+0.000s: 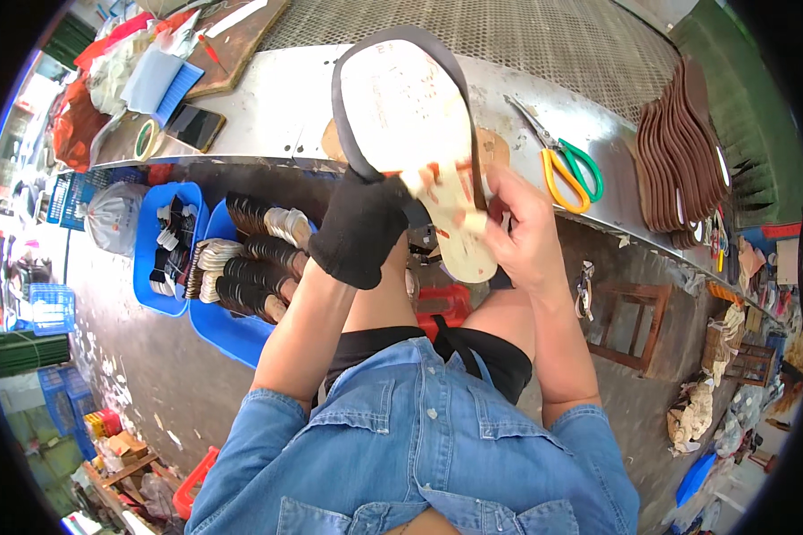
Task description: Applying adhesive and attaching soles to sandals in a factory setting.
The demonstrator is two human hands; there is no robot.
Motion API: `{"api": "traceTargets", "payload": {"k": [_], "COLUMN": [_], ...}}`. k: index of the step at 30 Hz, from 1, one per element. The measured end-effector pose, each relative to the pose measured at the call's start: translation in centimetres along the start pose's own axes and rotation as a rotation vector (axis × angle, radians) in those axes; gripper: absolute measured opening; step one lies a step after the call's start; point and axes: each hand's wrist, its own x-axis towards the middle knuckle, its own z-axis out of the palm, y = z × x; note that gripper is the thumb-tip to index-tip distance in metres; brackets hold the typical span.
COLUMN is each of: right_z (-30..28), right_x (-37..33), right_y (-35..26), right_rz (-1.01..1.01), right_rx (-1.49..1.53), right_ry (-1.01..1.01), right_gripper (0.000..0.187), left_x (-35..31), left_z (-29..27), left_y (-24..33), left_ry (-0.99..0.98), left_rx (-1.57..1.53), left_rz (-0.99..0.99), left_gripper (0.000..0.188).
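A cream shoe insole (406, 107) is held up in front of the metal bench, its wide toe end away from me and its narrow heel towards me. Dark edging (339, 116) runs around the toe part, and reddish-brown marks cross the middle. My left hand (363, 223), in a black glove with bare fingertips, grips the insole's left side. Bare, my right hand (525, 230) is closed on the right side near the heel, thumb and fingers pinching the edge by the dark strip. Scissors (535, 120) with one yellow and one green handle lie on the bench to the right.
Brown soles (665, 156) stand stacked at the right bench end. A phone (195, 127) and a tape roll (147, 140) lie at the left. Below, blue bins (207, 330) hold several bundled soles. A wooden frame (629, 325) and red plastic stool (446, 303) are under the bench.
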Motion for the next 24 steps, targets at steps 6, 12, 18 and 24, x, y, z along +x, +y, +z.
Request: {"api": "traceTargets", "payload": {"k": [6, 12, 18, 24], "right_z": [1.1, -0.6, 0.6, 0.3], "right_x": [2.8, 3.4, 2.0, 1.4], "right_y": [-2.0, -0.5, -0.1, -0.4], "right_rz": [0.5, 0.168, 0.108, -0.043], "right_rx": [1.23, 0.223, 0.831, 0.329], "right_ry": [0.271, 0.047, 0.112, 0.128], "right_gripper": [0.033, 0.026, 0.031, 0.027], "left_x": [-0.7, -0.7, -0.7, -0.1], "left_z": [0.4, 1.0, 1.0, 0.2], "left_y": [-1.0, -0.5, -0.1, -0.2], "left_ry": [-0.127, -0.058, -0.06, 0.012], "left_rx": [0.308, 0.361, 0.26, 0.378], "left_rz": [0.133, 0.098, 0.136, 0.087], "left_gripper": [0.055, 0.052, 0.047, 0.043]}}
